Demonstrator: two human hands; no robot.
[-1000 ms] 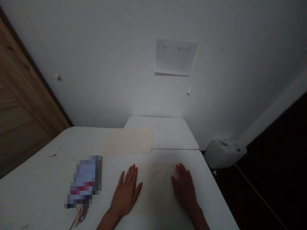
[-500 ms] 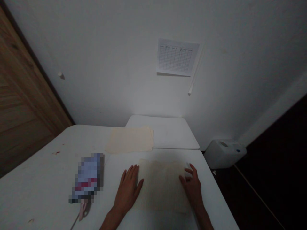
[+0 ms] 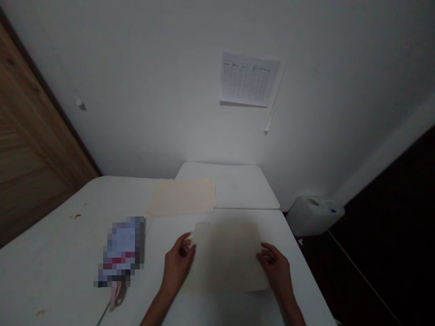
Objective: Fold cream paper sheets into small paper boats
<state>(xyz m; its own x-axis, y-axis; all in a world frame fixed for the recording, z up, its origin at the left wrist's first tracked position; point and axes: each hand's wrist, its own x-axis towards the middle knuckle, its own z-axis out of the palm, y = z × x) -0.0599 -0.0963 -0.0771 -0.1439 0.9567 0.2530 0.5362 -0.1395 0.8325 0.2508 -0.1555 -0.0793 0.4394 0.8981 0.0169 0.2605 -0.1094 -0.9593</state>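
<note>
A pale cream cloth [image 3: 226, 256] lies flat on the white table [image 3: 61, 262] in front of me. My left hand [image 3: 176, 267] rests at the cloth's left edge with fingers curled and pinching near its far left corner. My right hand [image 3: 277, 271] sits at the cloth's right edge, fingers bent and closed on that edge. A second cream cloth [image 3: 181, 196], folded, lies further back on the table.
A blurred-out blue and red item [image 3: 120, 251] lies left of my left hand, with pink-handled scissors [image 3: 113, 296] just below it. A white pad [image 3: 234, 185] abuts the wall. A white canister [image 3: 314, 215] stands on the dark floor at right. A wooden door [image 3: 30, 149] is at left.
Both hands went from lying flat on the cloth with fingers stretched to curling at its left and right edges. The right hand curled first, then the left.
</note>
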